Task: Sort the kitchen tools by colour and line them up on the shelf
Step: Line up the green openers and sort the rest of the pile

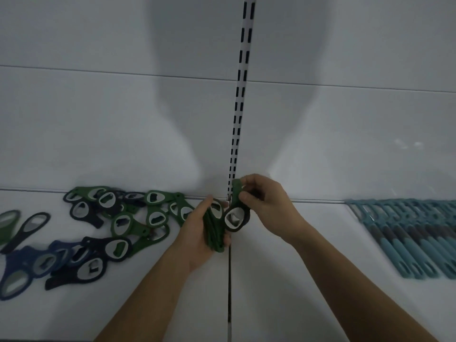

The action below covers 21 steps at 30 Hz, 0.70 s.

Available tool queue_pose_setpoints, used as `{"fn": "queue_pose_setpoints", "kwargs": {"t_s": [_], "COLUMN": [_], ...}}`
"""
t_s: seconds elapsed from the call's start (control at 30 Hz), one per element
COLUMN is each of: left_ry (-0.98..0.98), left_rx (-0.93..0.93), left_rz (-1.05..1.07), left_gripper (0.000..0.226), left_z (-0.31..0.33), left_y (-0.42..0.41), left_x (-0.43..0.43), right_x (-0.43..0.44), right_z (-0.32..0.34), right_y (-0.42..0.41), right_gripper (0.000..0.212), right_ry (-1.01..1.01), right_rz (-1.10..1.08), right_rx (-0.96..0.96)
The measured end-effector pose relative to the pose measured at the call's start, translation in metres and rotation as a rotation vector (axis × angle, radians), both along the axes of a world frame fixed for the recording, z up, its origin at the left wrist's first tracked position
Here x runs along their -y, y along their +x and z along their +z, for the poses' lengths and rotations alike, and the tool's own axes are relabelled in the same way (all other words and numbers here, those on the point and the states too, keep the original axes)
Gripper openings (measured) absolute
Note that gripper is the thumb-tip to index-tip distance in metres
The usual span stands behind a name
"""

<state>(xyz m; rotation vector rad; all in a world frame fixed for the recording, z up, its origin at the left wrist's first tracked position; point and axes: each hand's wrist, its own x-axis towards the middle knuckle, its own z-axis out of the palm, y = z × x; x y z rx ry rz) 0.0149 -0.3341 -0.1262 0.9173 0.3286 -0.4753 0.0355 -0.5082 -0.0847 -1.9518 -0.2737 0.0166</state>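
My left hand grips a stack of green bottle openers over the middle of the white shelf. My right hand pinches one more green bottle opener by its handle, its metal-lined head hanging down and touching the stack. A loose heap of green, dark navy and blue bottle openers lies scattered on the shelf to the left of my hands.
A neat row of teal-handled tools lies at the right end of the shelf. A slotted upright rail runs up the white back wall behind my hands. A seam splits the shelf between my forearms.
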Motion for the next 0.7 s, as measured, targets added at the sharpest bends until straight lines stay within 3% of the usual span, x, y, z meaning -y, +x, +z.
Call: {"fn": "queue_pose_setpoints", "kwargs": {"t_s": [0.2,0.3,0.4,0.5,0.6,0.7], "left_ry": [0.037,-0.038,-0.166,0.109,0.238,0.187], "left_rx": [-0.047,-0.022,0.020,0.159,0.286,0.291], "left_rz": [0.292,0.302,0.259,0.424,0.575,0.507], "left_gripper": [0.021,0.036,0.039,0.022,0.030,0.010], "left_z": [-0.004,0.004,0.019,0.019,0.025,0.037], "left_y": [-0.007,-0.012,-0.018,-0.017,-0.015,-0.015], "left_x": [-0.006,-0.017,-0.031,-0.054,-0.093,-0.129], "right_x": [-0.023,-0.036,-0.060,-0.080,-0.100,-0.125], "right_z": [-0.001,-0.006,-0.027,-0.041,-0.034,-0.036], "right_y": [-0.011,-0.020,-0.027,-0.030,-0.026,-0.015], "right_gripper": [0.024,0.024,0.032,0.051,0.042,0.021], "right_ry": [-0.153,-0.046,-0.235,-0.259,-0.111,-0.191], "right_rz": [-0.081,-0.114,0.030,0.007,-0.158,-0.064], "right_rx": [0.420,0.527,0.620,0.550,0.338,0.143]}}
